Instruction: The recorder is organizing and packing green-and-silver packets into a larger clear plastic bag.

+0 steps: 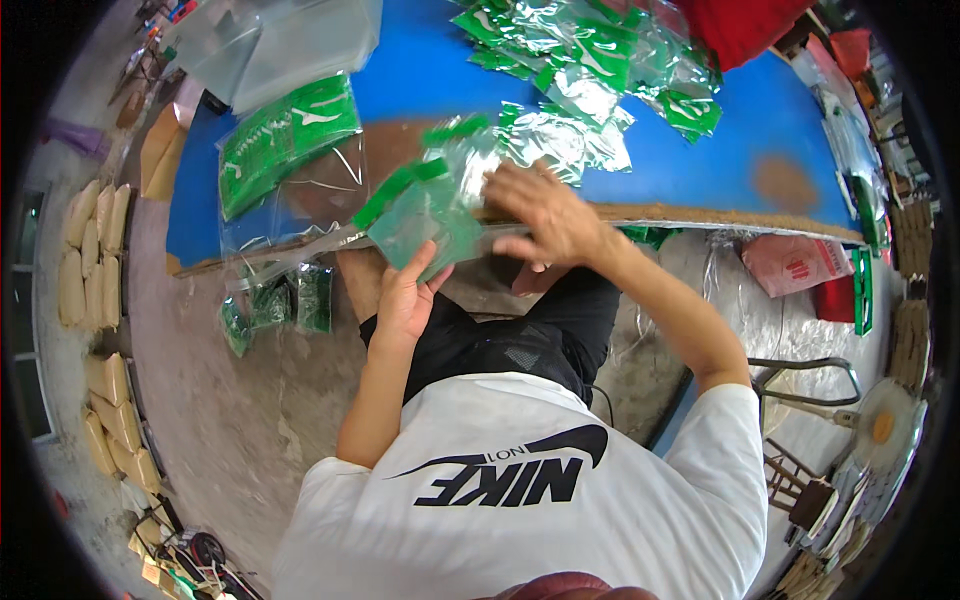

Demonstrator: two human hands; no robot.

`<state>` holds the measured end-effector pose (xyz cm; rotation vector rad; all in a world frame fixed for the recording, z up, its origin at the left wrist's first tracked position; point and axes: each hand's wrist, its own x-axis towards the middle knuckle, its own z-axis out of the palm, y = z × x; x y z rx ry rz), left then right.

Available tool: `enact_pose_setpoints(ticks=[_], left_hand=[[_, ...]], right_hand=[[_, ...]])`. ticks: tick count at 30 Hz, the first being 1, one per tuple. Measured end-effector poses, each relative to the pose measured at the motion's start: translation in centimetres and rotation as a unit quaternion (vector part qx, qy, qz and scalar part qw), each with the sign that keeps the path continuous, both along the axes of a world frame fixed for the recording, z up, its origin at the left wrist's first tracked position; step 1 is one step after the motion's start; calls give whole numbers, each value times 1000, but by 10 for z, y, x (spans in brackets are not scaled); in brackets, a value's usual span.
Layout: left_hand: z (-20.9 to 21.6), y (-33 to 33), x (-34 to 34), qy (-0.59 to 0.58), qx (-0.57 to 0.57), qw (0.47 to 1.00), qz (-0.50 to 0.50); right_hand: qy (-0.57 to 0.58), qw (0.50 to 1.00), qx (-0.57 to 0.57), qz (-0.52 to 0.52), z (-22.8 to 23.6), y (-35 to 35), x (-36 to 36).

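many piled pouches point(603, 58), one pouch point(424, 226) in left hand point(404, 303)

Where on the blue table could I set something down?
The largest bare patch of blue table lies right of the loose green packets. Another is between them and the bagged green bundle. Crowded: the back middle, and front edge by left hand and right hand.

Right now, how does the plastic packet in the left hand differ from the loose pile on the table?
Support: the held packet is in the left hand's fingers; the loose pile lies on the blue table.
Amount: the held packet is small; the loose pile is many overlapping packets.
Look: the held packet is pale, see-through; the loose pile has bright silvery glare.
Shared: both show green and look like thin plastic.
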<state>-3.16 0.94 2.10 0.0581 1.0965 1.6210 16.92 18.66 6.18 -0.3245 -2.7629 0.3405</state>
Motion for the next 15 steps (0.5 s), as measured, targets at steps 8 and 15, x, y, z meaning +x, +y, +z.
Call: enact_pose_setpoints(ticks=[8, 15], left_hand=[[1, 2, 12, -10, 37, 995, -87], [-4, 20, 57, -141, 50, 985, -80]], right_hand=[[-25, 970, 67, -234, 8, 18, 36], [96, 987, -100, -85, 17, -30, 23]])
